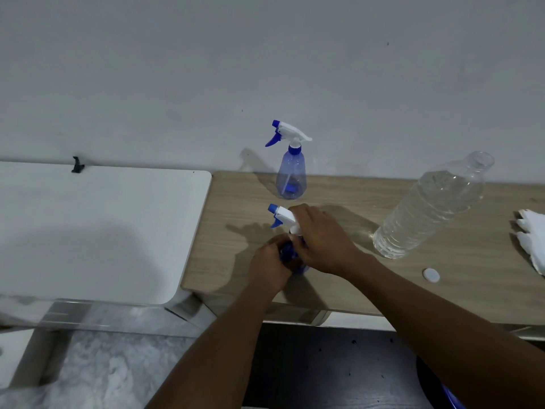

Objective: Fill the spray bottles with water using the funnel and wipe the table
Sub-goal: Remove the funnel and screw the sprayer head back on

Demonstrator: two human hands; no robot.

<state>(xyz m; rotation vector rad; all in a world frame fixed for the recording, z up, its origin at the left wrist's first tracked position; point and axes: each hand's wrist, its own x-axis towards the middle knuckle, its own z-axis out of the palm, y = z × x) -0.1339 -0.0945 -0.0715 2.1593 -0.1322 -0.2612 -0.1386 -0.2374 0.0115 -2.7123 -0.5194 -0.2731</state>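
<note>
Two blue spray bottles with white-and-blue trigger heads stand on the wooden table (339,287). The far spray bottle (290,175) is upright near the wall, untouched. The near spray bottle (295,255) is between my hands: my left hand (269,262) grips its blue body and my right hand (323,239) is closed around its neck, just under the trigger head (281,216). An uncapped clear water bottle (427,208) stands to the right, with its white cap (431,275) lying on the table. No funnel is in view.
A white cloth (532,239) lies at the table's right edge. A white tabletop (97,231) adjoins on the left, with a small black clip (77,165) at its far edge. A grey wall rises behind. Part of a blue object (451,398) shows below.
</note>
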